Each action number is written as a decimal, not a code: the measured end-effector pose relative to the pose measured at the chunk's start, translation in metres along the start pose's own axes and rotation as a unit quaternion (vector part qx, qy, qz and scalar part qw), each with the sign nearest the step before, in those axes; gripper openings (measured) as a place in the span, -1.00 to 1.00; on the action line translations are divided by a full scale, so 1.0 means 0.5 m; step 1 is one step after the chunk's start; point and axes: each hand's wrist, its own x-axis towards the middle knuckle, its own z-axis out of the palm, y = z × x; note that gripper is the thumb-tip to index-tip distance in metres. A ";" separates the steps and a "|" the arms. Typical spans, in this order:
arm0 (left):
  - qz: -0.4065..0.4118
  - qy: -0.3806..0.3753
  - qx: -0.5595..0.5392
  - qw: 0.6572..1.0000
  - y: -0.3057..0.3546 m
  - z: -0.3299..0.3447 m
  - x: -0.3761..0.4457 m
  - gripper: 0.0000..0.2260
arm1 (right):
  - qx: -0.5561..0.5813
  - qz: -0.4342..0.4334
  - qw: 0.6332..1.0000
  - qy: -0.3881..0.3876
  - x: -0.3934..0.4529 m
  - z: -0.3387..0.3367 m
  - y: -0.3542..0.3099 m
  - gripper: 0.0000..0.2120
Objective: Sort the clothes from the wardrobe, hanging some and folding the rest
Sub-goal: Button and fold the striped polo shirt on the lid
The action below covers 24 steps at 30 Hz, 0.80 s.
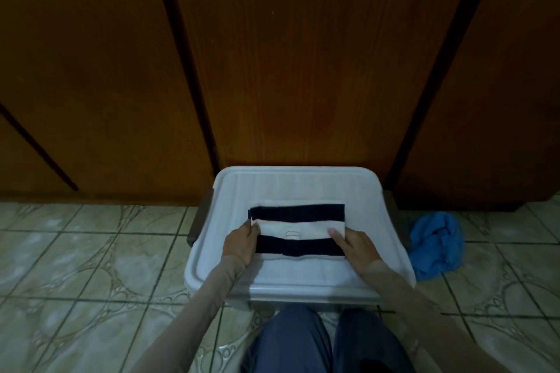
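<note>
Striped cloth, navy and white, folded garment (298, 232) lies flat on the white bin lid (303, 185), toward the lid's near half, roughly centred side to side. Left hand (241, 244) is at the garment's left edge, fingers curled and pinching the fabric edge there. Right hand (354, 247) is on the garment's right end, fingers mostly straight, index extended and pressing down on the white stripe; it holds nothing.

Risks, as judgement: the lid looks slick, so a pull from the left pinch could slide the whole bundle instead of tightening the fold. If the right hand's press lifts early, layers may spring open or skew. Uneven edges could leave a lopsided fold.

Blue crumpled cloth (436, 242) sits on the tiled floor (91, 251) just right of the lid, wardrobe doors (272, 54) behind it.
</note>
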 end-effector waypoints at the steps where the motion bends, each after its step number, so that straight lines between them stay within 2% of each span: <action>1: -0.001 0.023 0.006 1.000 0.000 0.006 -0.001 -0.67 | -0.003 0.013 1.000 0.016 0.006 0.005 0.001 -0.61; 6: -0.025 0.097 0.077 0.992 0.020 0.024 0.010 -0.72 | -0.088 0.040 0.988 0.120 0.039 0.028 0.000 -0.50; 8: -0.061 0.102 0.084 0.989 0.031 0.023 0.007 -0.74 | -0.115 0.046 0.982 0.144 0.050 0.033 -0.006 -0.50; 9: -0.069 0.109 0.108 0.986 0.034 0.021 0.003 -0.81 | -0.127 0.056 0.979 0.150 0.056 0.035 -0.006 -0.50; 10: -0.050 0.115 0.123 0.984 0.033 0.022 0.001 -0.82 | -0.141 0.067 0.976 0.151 0.063 0.037 -0.005 -0.51; 12: -0.015 0.083 0.108 0.991 0.035 0.016 0.012 -0.36 | -0.178 0.079 0.970 0.144 0.072 0.042 -0.012 -0.56; 13: 0.003 0.069 0.127 0.990 0.027 0.017 0.014 -0.24 | -0.193 0.086 0.967 0.142 0.075 0.045 -0.014 -0.58; 15: -0.052 0.057 0.198 0.977 0.042 0.020 0.001 -0.37 | -0.219 0.096 0.959 0.151 0.077 0.048 -0.016 -0.61; 17: -0.016 0.137 0.233 0.963 0.048 0.018 -0.014 -0.54 | -0.243 0.090 0.947 0.188 0.070 0.048 -0.019 -0.70; 19: -0.019 0.190 0.259 0.947 0.041 0.023 -0.008 -0.79 | -0.242 0.028 0.936 0.253 0.060 0.046 -0.024 -0.82; 20: -0.002 0.228 0.265 0.937 0.034 0.034 0.003 -0.84 | -0.236 -0.011 0.932 0.274 0.057 0.045 -0.029 -0.86; 22: 0.077 0.233 0.268 0.932 0.045 0.042 0.007 -0.87 | -0.222 -0.078 0.940 0.247 0.058 0.044 -0.043 -0.84; 24: 0.160 0.190 0.249 0.936 0.056 0.058 0.007 -0.74 | -0.227 -0.118 0.950 0.181 0.064 0.057 -0.061 -0.71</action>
